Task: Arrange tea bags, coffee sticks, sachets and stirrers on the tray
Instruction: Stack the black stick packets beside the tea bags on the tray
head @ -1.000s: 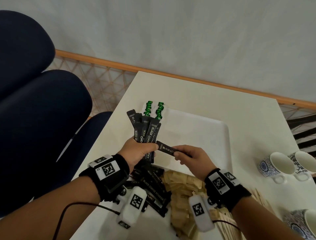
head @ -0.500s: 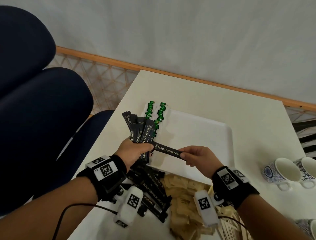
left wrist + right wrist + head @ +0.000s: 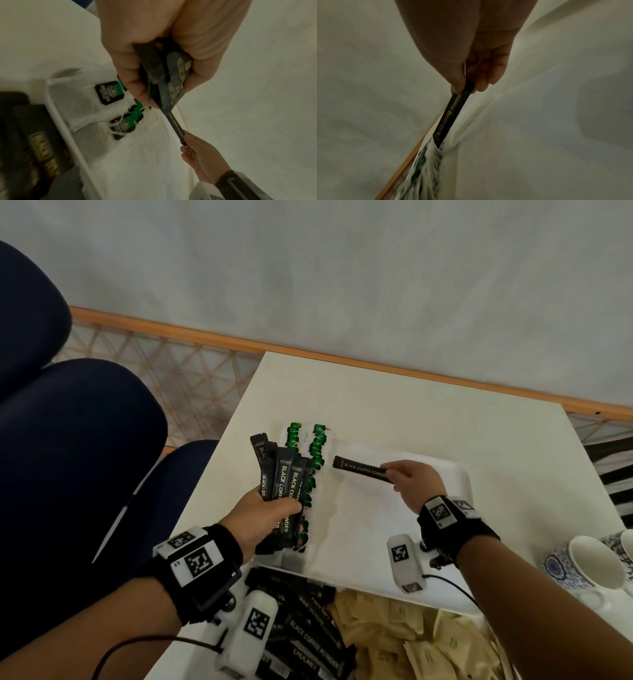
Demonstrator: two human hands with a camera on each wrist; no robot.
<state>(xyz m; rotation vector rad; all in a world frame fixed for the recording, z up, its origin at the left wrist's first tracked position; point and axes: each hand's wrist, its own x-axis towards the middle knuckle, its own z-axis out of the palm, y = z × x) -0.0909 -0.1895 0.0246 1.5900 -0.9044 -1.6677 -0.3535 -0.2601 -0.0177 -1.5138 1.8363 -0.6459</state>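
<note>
Head view: left hand (image 3: 265, 510) grips a fan of sticks (image 3: 282, 477) over the tea bags (image 3: 317, 453); right hand (image 3: 412, 479) pinches one stick (image 3: 363, 470) above the tray (image 3: 459, 484).
Left wrist view: fingers (image 3: 137, 81) wrap the bundle.
Right wrist view: thumb and fingers (image 3: 481, 81) pinch the stick's end.

I wear black wristbands (image 3: 219, 563) bearing white fiducial marker tags (image 3: 442, 512), white camera modules (image 3: 404, 563) and black cables (image 3: 144, 645).

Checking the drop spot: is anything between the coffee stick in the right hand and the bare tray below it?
Nothing visible. The right hand holds the coffee stick over bare tray; the tea bags lie just left of its tip.
</note>
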